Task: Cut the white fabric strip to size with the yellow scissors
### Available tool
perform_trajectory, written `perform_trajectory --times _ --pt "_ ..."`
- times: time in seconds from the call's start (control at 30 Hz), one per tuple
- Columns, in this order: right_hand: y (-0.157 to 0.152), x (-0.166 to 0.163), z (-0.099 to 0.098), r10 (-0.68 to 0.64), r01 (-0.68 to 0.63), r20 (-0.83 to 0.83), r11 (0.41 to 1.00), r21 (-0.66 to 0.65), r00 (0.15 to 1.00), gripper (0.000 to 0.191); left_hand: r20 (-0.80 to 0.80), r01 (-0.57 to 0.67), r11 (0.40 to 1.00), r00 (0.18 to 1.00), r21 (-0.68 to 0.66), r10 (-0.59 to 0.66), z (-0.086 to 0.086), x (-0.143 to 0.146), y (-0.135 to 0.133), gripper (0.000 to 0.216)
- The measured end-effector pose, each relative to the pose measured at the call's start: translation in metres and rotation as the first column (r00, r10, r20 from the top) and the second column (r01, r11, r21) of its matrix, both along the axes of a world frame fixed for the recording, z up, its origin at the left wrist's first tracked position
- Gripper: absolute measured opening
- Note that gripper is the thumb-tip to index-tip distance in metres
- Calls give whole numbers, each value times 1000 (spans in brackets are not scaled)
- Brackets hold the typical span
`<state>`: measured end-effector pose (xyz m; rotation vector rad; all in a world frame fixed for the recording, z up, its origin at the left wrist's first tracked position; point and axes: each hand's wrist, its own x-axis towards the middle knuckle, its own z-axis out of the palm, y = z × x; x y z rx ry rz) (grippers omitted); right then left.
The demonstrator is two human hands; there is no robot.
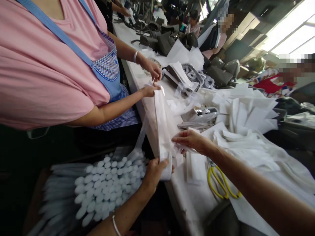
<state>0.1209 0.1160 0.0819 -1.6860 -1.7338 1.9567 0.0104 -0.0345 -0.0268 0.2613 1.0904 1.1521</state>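
My left hand (pixel 154 172) pinched near end of long white paper-like strip (pixel 161 131) at table's (pixel 192 203) front edge; right hand (pixel 190 141) clamped its side, kept it taut. Co-worker's hands (pixel 152 80) gripped far end. Yellow-handled scissors (pixel 220 185) lay beside.

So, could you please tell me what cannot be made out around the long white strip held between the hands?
Head view only:
- Left hand fingertips: hidden behind the long white strip.
- Yellow-handled scissors: blades covered by the right hand's forearm.
- Bundle of white rolled pieces: blurred, material unclear.
- Co-worker's hands: grip on the far end too small to tell.
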Motion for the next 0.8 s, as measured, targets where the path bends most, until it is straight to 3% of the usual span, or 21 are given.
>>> perform_trajectory --times 0.13,0.27,0.37,0.57,0.67,0.8 --pt "-39 9 -17 -19 19 14 1000 -25 1000 39 -49 -16 998 999 61 19 3 5 -12 34" --pt "-58 15 -20 -95 94 14 992 80 995 34 -67 -41 993 997 108 49 4 7 -16 32" --pt "-64 19 -16 -104 104 -5 988 111 995 34 -67 -42 990 996 133 51 9 8 -17 33" --pt "-72 21 -8 -130 137 -180 990 24 975 41 -61 -54 979 996 197 67 22 9 -21 34" --pt "-71 19 -6 -153 148 -237 988 -40 959 46 -162 -18 965 985 263 62 27 9 -23 32" --pt "-66 14 0 -112 93 -259 992 -85 959 37 -336 91 949 942 300 16 44 2 -20 29"
